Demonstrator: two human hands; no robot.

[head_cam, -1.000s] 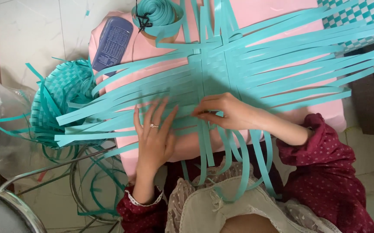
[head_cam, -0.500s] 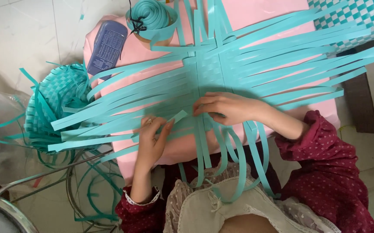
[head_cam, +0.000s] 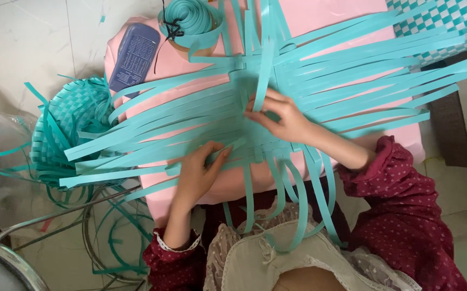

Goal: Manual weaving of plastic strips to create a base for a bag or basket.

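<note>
Your left hand (head_cam: 198, 172) is pinching the end of one teal strip (head_cam: 228, 150) between thumb and fingers, at about 7 o'clock from the woven centre (head_cam: 255, 86). Your right hand (head_cam: 279, 116) is resting with fingers curled and pressing down on the crossing strips, just at 5 o'clock of that centre, and it is the nearer hand to the weave. The pinched strip is running long from 8 o'clock toward 2 o'clock, pointing in under your right fingers. The whole mat of strips (head_cam: 352, 70) is lying flat on the pink table (head_cam: 330, 16), its loose ends fanning to 3, 9 and 6 o'clock. At 9 o'clock a half-woven basket (head_cam: 66, 124) is sitting off the table edge; you cannot tell what is inside it. A strip roll (head_cam: 190, 19) is lying at 11 o'clock.
</note>
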